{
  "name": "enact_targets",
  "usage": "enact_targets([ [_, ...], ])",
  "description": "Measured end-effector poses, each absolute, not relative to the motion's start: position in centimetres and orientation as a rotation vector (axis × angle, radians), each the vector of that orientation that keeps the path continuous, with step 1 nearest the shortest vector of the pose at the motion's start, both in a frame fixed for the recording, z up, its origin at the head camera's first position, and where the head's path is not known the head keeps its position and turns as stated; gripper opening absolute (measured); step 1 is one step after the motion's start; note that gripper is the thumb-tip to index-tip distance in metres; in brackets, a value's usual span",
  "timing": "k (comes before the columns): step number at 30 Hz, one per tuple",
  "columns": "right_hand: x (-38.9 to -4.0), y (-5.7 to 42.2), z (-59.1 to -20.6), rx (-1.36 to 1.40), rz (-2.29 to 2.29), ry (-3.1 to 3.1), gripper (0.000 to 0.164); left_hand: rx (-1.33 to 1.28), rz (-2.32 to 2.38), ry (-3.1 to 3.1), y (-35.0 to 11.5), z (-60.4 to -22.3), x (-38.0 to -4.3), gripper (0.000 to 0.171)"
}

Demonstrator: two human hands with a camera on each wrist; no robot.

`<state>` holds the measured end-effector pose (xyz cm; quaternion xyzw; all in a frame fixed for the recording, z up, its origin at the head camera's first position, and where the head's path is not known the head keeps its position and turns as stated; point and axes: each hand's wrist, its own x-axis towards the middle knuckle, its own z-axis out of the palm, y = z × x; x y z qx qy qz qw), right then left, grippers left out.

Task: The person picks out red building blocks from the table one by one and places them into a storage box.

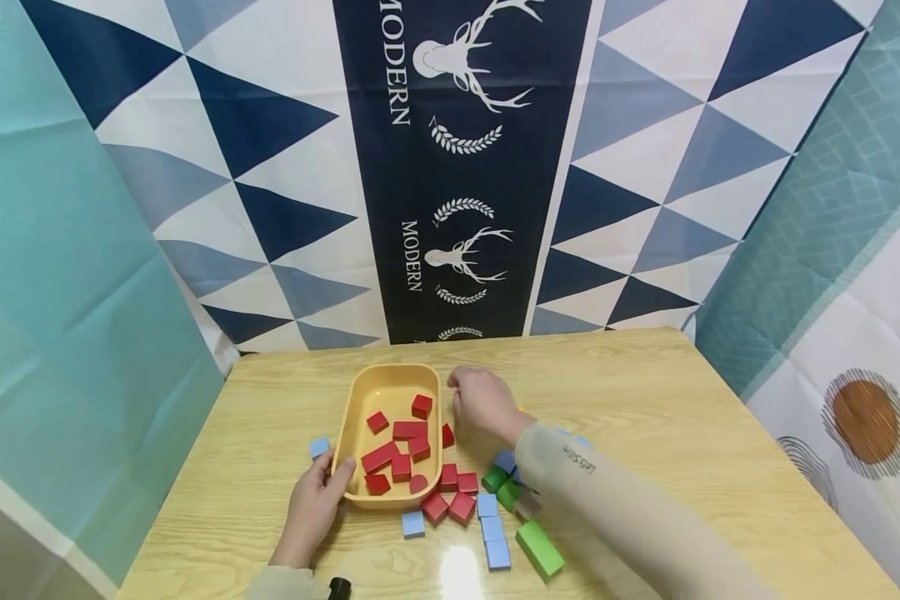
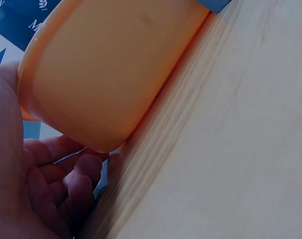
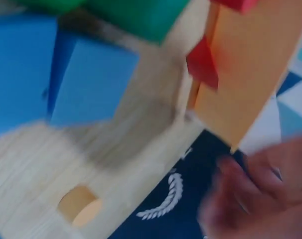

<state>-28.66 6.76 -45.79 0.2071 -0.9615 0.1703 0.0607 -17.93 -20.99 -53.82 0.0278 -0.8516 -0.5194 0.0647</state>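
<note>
A yellow plastic bin (image 1: 390, 398) with several red wooden blocks (image 1: 409, 430) in it stands on the table. My left hand (image 1: 317, 498) grips its near left corner, the thumb over the rim and the fingers outside against the wall (image 2: 96, 64). Just off the bin's far right side hovers my right hand (image 1: 483, 400), fingers loosely bent, with nothing seen in them. It is blurred in the right wrist view. A small red block (image 1: 447, 435) lies against the bin's right wall, and several more red blocks (image 1: 450, 477) sit by its near right corner.
Light blue blocks (image 1: 492, 528) form a short row in front, beside a long green block (image 1: 540, 550). Darker green blocks (image 1: 495, 477) and blue ones lie under the right forearm. Single blue blocks (image 1: 319, 447) flank the bin. A wood-coloured cylinder (image 3: 80, 205) shows in the right wrist view.
</note>
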Motion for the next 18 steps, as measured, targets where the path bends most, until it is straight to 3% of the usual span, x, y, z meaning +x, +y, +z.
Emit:
enact_targets([
  [7,-27.5,7.3,-47.2,0.942,0.346,-3.212,0.048,0.080,-1.581,-2.557,-21.0,-53.7,-18.0,0.056],
  [13,-26.7,6.5,-48.4,0.963,0.162,-3.073,0.035,0.058,-1.627,-2.521,-20.9,-53.8,-17.9,0.056],
  [18,-27.0,7.1,-48.4,0.952,0.231,-3.118,0.033,0.068,-1.598,-2.539,-21.0,-53.8,-17.9,0.057],
])
